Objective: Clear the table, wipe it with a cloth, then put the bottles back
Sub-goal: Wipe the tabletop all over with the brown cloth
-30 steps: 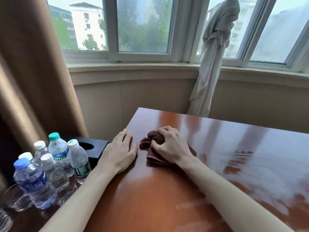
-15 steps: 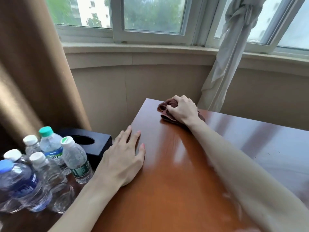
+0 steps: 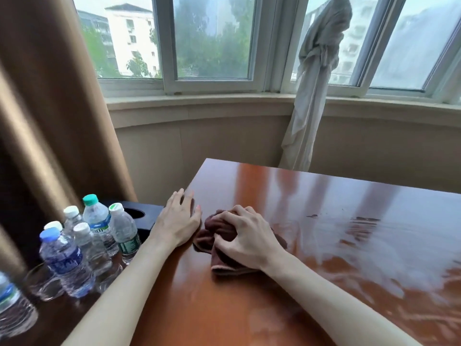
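A glossy reddish-brown table (image 3: 311, 221) fills the right and middle of the head view. On it, near its left edge, lies a bunched dark brown cloth (image 3: 219, 233). My right hand (image 3: 247, 238) grips the cloth from above with curled fingers and presses it onto the table. My left hand (image 3: 178, 221) rests flat on the table's left edge, right beside the cloth, fingers straight. Several plastic water bottles (image 3: 97, 236) with white, green and blue caps stand on a lower dark surface to the left of the table.
A black tissue box (image 3: 139, 216) stands behind the bottles. Clear glasses (image 3: 42, 283) sit among the bottles at the lower left. A brown curtain (image 3: 50, 108) hangs at the left, a knotted white curtain (image 3: 314, 96) beyond the table's far edge, below the window.
My right hand has pulled the cloth back from the table's far left corner to beside my left hand. My left hand has stayed flat on the table edge.
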Demonstrator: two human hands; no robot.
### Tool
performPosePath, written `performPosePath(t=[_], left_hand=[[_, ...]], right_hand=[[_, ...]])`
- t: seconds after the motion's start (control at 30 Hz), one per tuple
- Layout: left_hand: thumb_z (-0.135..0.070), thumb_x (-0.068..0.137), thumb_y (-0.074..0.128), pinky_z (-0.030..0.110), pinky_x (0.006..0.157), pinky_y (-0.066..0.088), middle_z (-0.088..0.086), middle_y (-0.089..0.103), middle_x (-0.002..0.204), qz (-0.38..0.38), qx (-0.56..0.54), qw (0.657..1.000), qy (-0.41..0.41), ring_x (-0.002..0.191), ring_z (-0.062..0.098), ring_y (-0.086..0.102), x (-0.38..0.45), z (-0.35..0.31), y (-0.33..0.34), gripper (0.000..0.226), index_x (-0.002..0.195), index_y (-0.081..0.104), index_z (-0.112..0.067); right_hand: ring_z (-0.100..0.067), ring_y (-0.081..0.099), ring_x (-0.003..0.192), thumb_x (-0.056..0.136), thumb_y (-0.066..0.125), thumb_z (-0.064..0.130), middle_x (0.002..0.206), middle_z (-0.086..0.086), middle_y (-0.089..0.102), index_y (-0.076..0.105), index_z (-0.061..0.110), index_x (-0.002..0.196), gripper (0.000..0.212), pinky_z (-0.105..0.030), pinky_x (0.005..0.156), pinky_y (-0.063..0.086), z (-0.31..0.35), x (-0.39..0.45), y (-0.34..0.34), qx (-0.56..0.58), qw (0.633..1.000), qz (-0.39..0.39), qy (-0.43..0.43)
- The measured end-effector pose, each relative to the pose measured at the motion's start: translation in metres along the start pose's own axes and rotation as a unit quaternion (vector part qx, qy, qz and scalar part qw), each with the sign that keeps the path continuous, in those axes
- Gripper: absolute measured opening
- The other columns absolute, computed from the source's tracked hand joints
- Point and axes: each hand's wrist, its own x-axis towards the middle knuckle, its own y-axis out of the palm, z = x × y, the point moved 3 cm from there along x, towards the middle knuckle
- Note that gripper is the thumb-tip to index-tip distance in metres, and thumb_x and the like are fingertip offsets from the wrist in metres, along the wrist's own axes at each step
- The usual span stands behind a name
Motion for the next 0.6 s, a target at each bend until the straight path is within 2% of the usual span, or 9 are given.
performPosePath(t=[0.13, 0.2, 0.3, 0.4, 0.5, 0.6], left_hand=[[-0.044, 0.105, 0.033, 0.041, 0.126, 0.013, 0.007, 0.014, 0.168, -0.004, 0.004, 1.000, 0.007, 0.156, 0.021, 0.009, 0.000, 0.002, 0.001, 0.059, 0.159, 0.022, -0.025], [-0.047, 0.104, 0.032, 0.042, 0.125, 0.014, 0.003, 0.009, 0.169, -0.007, 0.002, 1.000, -0.004, 0.156, 0.020, 0.005, 0.004, 0.003, 0.002, 0.058, 0.159, 0.020, -0.032], [-0.050, 0.103, 0.029, 0.043, 0.125, 0.015, -0.001, 0.007, 0.170, 0.006, 0.019, 1.000, -0.010, 0.156, 0.020, 0.006, 0.010, 0.006, 0.004, 0.058, 0.158, 0.016, -0.039], [-0.052, 0.102, 0.028, 0.043, 0.123, 0.019, -0.006, 0.007, 0.170, 0.013, 0.022, 1.000, -0.012, 0.155, 0.017, 0.009, 0.011, 0.006, 0.004, 0.056, 0.157, 0.018, -0.041], [-0.052, 0.103, 0.027, 0.042, 0.122, 0.020, -0.009, 0.005, 0.170, 0.013, 0.019, 1.000, -0.018, 0.155, 0.015, 0.009, 0.011, 0.005, 0.002, 0.056, 0.157, 0.020, -0.042], [-0.053, 0.103, 0.025, 0.043, 0.123, 0.020, -0.009, 0.003, 0.170, 0.015, 0.009, 1.000, -0.016, 0.155, 0.015, 0.009, 0.012, 0.006, 0.004, 0.056, 0.158, 0.020, -0.041]], right_hand=[[-0.025, 0.058, 0.106, 0.079, 0.052, 0.059, 0.118, 0.005, 0.065, 0.069, 0.043, 0.121, 0.048, -0.036, 0.099, 0.047, -0.049, 0.067, 0.007, 0.001, 0.998, -0.015, 0.061], [-0.030, 0.061, 0.107, 0.076, 0.048, 0.061, 0.116, 0.001, 0.065, 0.069, 0.042, 0.120, 0.052, -0.040, 0.095, 0.050, -0.080, 0.108, 0.012, -0.013, 0.995, -0.026, 0.100], [-0.034, 0.061, 0.107, 0.082, 0.056, 0.056, 0.112, -0.005, 0.064, 0.070, 0.040, 0.116, 0.040, -0.038, 0.087, 0.046, -0.117, 0.168, 0.020, -0.034, 0.986, -0.037, 0.157], [-0.039, 0.061, 0.108, 0.081, 0.058, 0.054, 0.112, -0.011, 0.065, 0.071, 0.032, 0.111, 0.040, -0.040, 0.090, 0.049, -0.136, 0.215, 0.029, -0.040, 0.981, -0.055, 0.184], [-0.041, 0.060, 0.109, 0.082, 0.059, 0.052, 0.113, -0.013, 0.064, 0.070, 0.029, 0.110, 0.039, -0.042, 0.092, 0.050, -0.143, 0.232, 0.036, -0.040, 0.977, -0.061, 0.200], [-0.041, 0.058, 0.108, 0.086, 0.059, 0.049, 0.113, -0.013, 0.062, 0.068, 0.025, 0.111, 0.037, -0.041, 0.090, 0.047, -0.131, 0.213, 0.037, -0.050, 0.980, -0.047, 0.189]])
